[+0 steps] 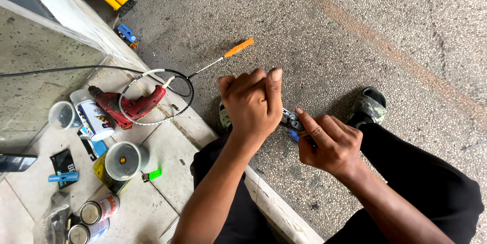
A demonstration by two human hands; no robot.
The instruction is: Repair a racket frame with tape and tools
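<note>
A tiled floor (167, 147) fills the lower left, with a raised edge (274, 198) dropping to rough concrete ground (329, 31). On the tiles, at nine o'clock, a red drill (133, 107) lies across a racket head (157, 97), its orange handle (238, 47) pointing to twelve o'clock. Beside the drill lie a white bottle (94, 114) and a clear cup (62, 115). Toward seven o'clock sit a round lidded tub (124, 160), a green lighter (152, 175) and two tins (94, 221).

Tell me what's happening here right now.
A person sits on a step above rough pavement. Their right hand grips a small dark tool, and the left hand is closed in a fist right beside it. On the tiles to the left lie a red drill, a racket and some cans, all untouched.
</note>
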